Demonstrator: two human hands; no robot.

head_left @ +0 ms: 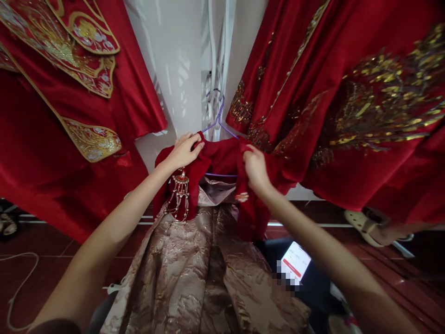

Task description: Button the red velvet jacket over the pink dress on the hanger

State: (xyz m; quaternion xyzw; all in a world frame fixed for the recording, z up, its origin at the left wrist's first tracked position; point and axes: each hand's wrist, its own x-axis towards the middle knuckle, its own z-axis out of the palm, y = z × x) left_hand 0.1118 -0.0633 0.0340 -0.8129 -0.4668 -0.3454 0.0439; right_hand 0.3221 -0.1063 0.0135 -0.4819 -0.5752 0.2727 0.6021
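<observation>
A small red jacket point(222, 160) hangs on a purple hanger point(219, 121) in the middle of the view, over a pale gold brocade skirt point(205, 269) that falls toward me. My left hand point(184, 150) is closed on the jacket's left shoulder, just above a red and gold beaded tassel ornament point(180, 192). My right hand point(255, 169) pinches the jacket's right front edge, next to a small brooch point(241, 197).
Large red gowns with gold embroidery hang on the left point(66, 106) and on the right point(354, 102). A white wall point(181, 69) stands behind. A white tag point(295, 262) lies low right. Another person's foot in a pale sandal point(368, 227) stands on the dark red floor. A cord point(21, 278) lies at left.
</observation>
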